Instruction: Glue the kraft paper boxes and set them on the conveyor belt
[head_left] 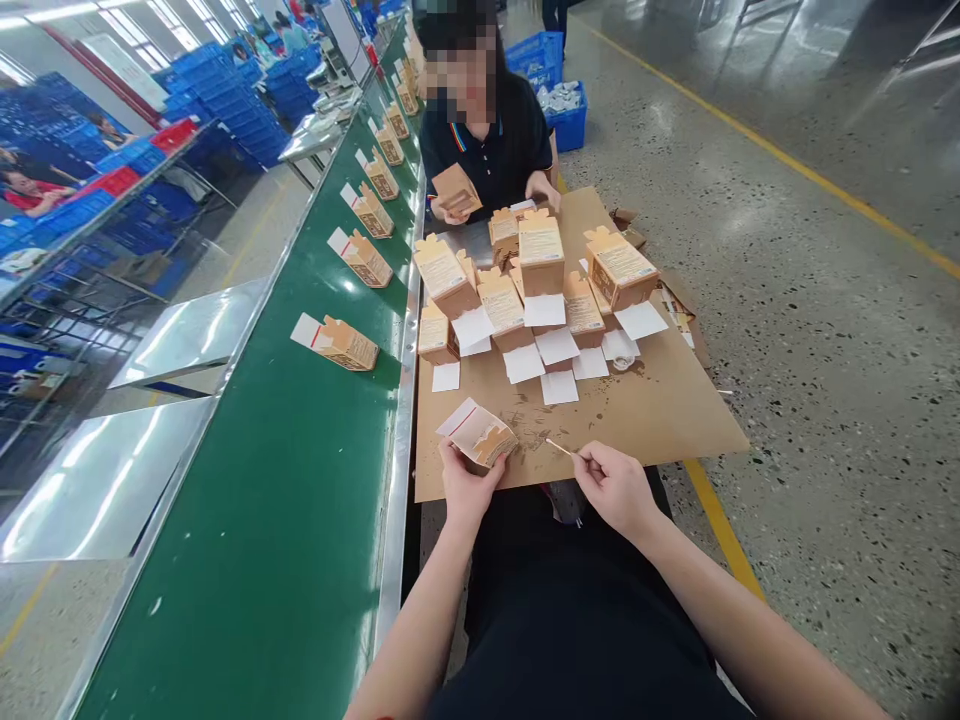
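Observation:
Low over the near edge of the cardboard-covered table (660, 420), my left hand (469, 488) grips a small brown carton (484, 440). Its white flap with a red strip stands open toward the upper left. To the right, my right hand (616, 488) pinches a cotton swab (556, 446), whose white tip points left toward the carton without touching it. Dark smudges mark the cardboard between the two. Just beyond, several similar cartons (541, 250) are piled up, many with white flaps hanging toward me. A small clear round dish (622, 360) sits at the pile's right side.
Along my left runs a green conveyor belt (285, 500) with a metal edge, carrying a row of open cartons (351, 345). Across the table a co-worker (484, 130) holds a carton (456, 192). Blue crates (566, 125) stand on the floor behind.

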